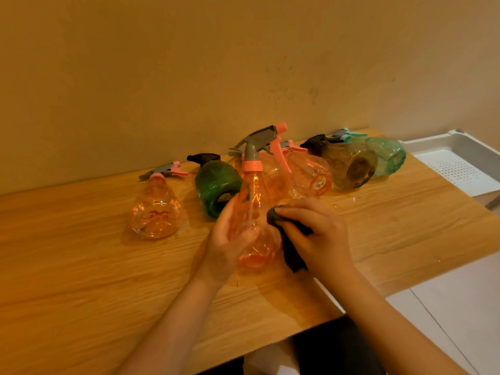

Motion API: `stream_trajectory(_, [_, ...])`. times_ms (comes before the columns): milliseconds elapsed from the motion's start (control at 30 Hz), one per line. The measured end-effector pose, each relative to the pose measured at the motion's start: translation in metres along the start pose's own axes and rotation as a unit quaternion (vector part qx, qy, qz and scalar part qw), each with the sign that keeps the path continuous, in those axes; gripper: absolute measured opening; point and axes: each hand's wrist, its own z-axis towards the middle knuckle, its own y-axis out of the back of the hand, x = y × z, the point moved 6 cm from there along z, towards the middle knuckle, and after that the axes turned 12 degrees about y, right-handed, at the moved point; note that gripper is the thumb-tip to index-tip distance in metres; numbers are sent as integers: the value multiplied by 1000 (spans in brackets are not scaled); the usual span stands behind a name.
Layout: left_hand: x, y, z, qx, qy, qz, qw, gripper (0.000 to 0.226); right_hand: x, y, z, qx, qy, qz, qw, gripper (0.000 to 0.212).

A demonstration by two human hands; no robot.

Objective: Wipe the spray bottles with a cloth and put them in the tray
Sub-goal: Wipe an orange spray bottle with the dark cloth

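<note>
The setting appeared to be a room in a home, lit in warm yellow, with a wood-grain tabletop [81,266] pushed against a plain, scuffed painted wall [189,77]. Plastic spray bottles [156,209] lay scattered along the back of the table, a white perforated tray [460,169] sat at its right end, and pale floor tiles [460,307] showed beyond the edge.

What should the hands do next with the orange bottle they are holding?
Probably rub the dark cloth down the side of the orange bottle. The left hand holds it upright, the right hand presses the cloth to it, and the white tray shows no bottles.
</note>
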Motion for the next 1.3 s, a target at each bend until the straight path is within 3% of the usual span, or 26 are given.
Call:
stream_trajectory(133, [-2, -1, 0, -1, -10, 10, 1000, 51, -3, -10, 26, -23, 40, -86, 995, 14])
stream_trajectory(300, [-5, -3, -2, 7, -12, 6, 1000, 58, -3, -19, 34, -73, 8, -108, 991, 15])
stream_trajectory(600, [2, 1, 2, -7, 7, -26, 1000, 61, -11, -12, 5, 6, -70, 21, 997, 18])
stream_trajectory(900, [0, 5, 3, -33, -2, -29, 999, 61, 11, -6, -61, 68, -36, 39, 996, 17])
stream_trajectory(1100, [4, 7, 4, -31, 19, -65, 997, 65, 20, -1, -59, 28, 0, 16, 999, 17])
stream_trajectory(1300, [7, 8, 5, -20, 35, -109, 993, 45, 12, 1, -55, 30, -14, -5, 999, 18])
